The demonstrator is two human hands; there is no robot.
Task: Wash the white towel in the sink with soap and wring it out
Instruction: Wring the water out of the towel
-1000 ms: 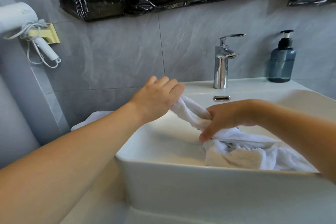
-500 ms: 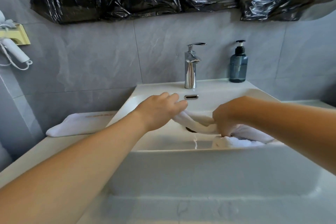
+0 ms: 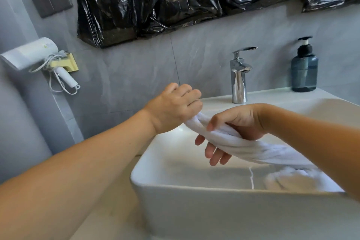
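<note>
The white towel (image 3: 251,148) is twisted into a rope above the white sink (image 3: 175,187). My left hand (image 3: 175,107) grips its left end in a fist, over the sink's left rim. My right hand (image 3: 233,126) is wrapped around the rope further right, thumb over the top and fingers underneath with their tips loosely extended. The rest of the towel trails down into the right of the basin. A thin stream of water runs from the towel into the basin. The blue soap dispenser (image 3: 304,68) stands on the sink's back ledge at the right.
A chrome faucet (image 3: 239,80) stands at the back of the sink, shut off. A white hair dryer (image 3: 35,54) hangs in a holder on the left wall. Black plastic sheeting (image 3: 175,0) covers the wall above. A pale counter surrounds the sink.
The view has swung left and closer. Both hands have lifted the towel higher out of the basin and twisted it tighter; my right hand now has its fingers under the rope.
</note>
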